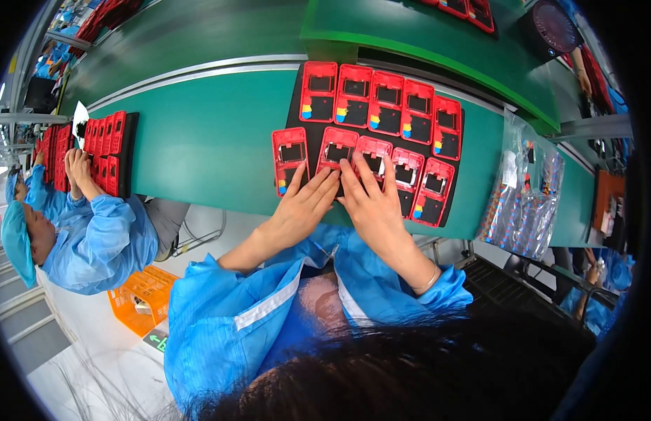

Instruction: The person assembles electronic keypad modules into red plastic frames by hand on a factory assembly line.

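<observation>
Red plastic housings, shaped like handheld phone cases with dark windows, lie in two rows on a black tray. Colourful stickers or tabs show on several of them. My left hand lies palm down, fingers stretched, over the near ends of the leftmost housing and the second housing in the near row. My right hand spreads its fingers over the second and third housings, reaching up onto the third housing. Both hands are open, with the fingertips close together over the second housing. The leftmost housing sits slightly apart, overhanging the tray's left side.
The green worktable runs left and right, with a raised green shelf behind. To the right lies a clear plastic bag with multicoloured contents. Leftward, a co-worker handles other red housings near an orange crate on the floor.
</observation>
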`<state>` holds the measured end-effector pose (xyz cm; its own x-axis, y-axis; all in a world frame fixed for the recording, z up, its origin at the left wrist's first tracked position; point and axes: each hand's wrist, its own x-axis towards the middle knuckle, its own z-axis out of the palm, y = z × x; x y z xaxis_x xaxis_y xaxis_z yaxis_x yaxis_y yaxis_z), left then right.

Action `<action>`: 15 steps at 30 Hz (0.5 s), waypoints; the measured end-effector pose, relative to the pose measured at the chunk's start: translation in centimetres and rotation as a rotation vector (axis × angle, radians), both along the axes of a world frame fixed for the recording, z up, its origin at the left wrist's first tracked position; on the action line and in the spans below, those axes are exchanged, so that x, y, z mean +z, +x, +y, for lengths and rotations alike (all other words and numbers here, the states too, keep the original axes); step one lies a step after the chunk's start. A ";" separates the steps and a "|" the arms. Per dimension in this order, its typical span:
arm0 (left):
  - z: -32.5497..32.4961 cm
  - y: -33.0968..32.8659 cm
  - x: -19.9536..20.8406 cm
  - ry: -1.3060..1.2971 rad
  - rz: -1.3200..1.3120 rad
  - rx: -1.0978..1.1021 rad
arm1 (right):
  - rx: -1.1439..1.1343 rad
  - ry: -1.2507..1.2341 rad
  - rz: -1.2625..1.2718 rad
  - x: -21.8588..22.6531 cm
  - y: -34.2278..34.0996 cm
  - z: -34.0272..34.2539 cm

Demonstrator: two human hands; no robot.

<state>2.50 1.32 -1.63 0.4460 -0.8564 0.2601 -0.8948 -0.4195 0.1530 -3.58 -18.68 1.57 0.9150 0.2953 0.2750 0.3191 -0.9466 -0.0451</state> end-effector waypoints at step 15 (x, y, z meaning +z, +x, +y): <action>0.1 0.3 0.0 -0.071 0.163 -0.001 | 0.061 0.160 -0.002 0.2 0.7 -0.7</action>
